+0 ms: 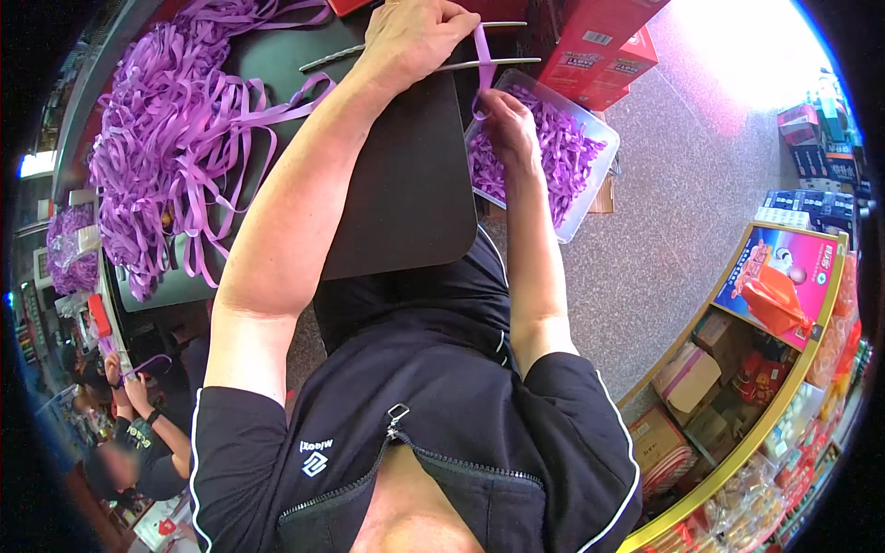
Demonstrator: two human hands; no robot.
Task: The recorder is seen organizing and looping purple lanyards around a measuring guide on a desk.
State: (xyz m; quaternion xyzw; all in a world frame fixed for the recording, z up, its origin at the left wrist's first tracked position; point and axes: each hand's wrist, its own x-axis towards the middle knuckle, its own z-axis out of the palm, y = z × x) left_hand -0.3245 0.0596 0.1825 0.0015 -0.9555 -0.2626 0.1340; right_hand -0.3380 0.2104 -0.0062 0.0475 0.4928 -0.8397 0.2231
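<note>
A short length of purple ribbon [486, 66] runs between my two hands at the right edge of the black table. My left hand [410, 39] pinches its upper end between thumb and fingers. Lower down, my right hand [509, 124] has its fingers closed around the loose lower end, above a clear plastic tub [597, 152] full of small knotted-looking purple ribbon pieces [564, 152]. Two thin metal rods pass near my left hand, a front rod [502, 63] and a back rod [505, 24]. The ribbon crosses the front rod; how it meets the back one is hidden.
A large tangle of purple ribbon [171, 138] covers the left of the table [406, 194]. Red boxes [595, 55] stand beyond the tub. Yellow-edged shelves [728, 369] curve along the right. Another person [152, 447] handles ribbon at the lower left.
</note>
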